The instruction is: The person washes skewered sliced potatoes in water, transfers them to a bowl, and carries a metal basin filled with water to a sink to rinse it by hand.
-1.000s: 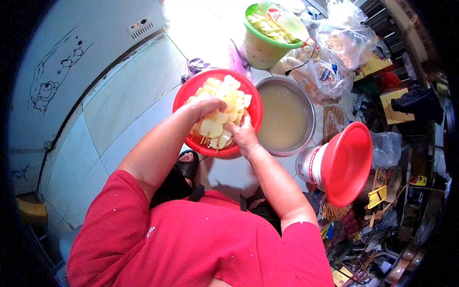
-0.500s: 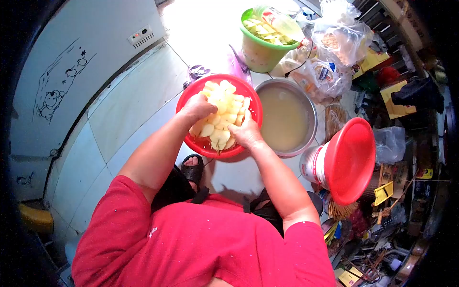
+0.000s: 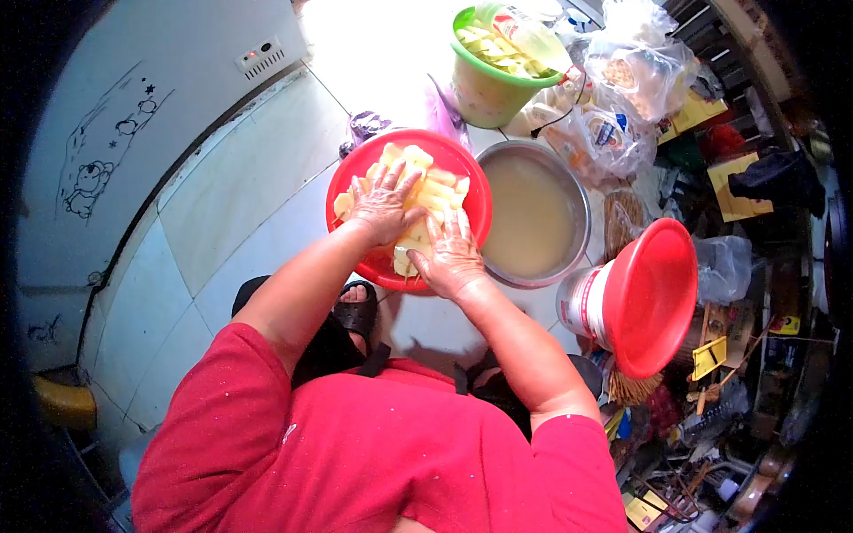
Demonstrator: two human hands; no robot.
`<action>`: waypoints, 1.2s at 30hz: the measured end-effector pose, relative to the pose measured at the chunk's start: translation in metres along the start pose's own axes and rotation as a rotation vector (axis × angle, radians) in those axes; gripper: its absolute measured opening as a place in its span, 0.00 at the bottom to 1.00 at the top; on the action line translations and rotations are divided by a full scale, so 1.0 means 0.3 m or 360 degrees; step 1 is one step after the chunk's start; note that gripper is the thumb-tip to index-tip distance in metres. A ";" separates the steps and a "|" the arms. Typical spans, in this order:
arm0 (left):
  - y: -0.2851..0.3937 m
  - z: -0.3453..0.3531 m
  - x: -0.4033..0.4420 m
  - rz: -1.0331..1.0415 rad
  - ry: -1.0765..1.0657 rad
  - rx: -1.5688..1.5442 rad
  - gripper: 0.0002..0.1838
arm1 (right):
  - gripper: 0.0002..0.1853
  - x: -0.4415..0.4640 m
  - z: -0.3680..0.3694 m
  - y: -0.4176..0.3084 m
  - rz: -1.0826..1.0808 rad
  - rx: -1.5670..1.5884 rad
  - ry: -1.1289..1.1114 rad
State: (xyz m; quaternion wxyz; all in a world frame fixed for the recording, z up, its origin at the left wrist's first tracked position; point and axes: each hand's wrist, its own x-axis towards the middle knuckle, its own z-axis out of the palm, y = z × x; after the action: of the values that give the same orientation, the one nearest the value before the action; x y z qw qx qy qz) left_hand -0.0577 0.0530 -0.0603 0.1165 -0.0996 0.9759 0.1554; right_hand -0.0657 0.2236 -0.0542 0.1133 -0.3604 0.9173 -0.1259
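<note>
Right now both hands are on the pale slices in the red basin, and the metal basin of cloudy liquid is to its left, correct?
No, wrong side: the head view shows the metal basin of cloudy liquid to the red basin's right. The rest holds: left hand and right hand are both on the pale slices in the red basin.

Slices (image 3: 438,191) are held in a basin (image 3: 462,160), flanked on its right by a pan (image 3: 530,218); behind, a bucket (image 3: 484,98) is set, seemingly on the floor (image 3: 253,178).
</note>
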 end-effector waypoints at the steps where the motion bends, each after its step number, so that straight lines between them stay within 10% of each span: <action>1: 0.016 -0.003 -0.005 -0.0016 -0.0023 0.0026 0.36 | 0.41 0.002 0.008 0.003 -0.0003 -0.0006 0.0003; 20: -0.008 0.074 0.054 0.0015 -0.0052 -0.0035 0.35 | 0.41 0.037 0.047 0.033 0.0037 0.0051 -0.0055; 27: -0.006 -0.003 0.017 0.0095 0.0041 0.0123 0.38 | 0.16 0.038 -0.147 0.071 0.0037 0.0297 -0.0101; 36: 0.048 -0.013 -0.035 -0.0154 -0.0134 -0.0024 0.54 | 0.13 -0.007 -0.050 0.054 -0.0085 -0.0136 -0.0305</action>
State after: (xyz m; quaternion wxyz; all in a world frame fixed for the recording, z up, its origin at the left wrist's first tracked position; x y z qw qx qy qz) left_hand -0.0518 0.0669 -0.0500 0.1642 -0.1408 0.9629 0.1612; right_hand -0.0789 0.2387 -0.0448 0.1816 -0.3996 0.8968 -0.0548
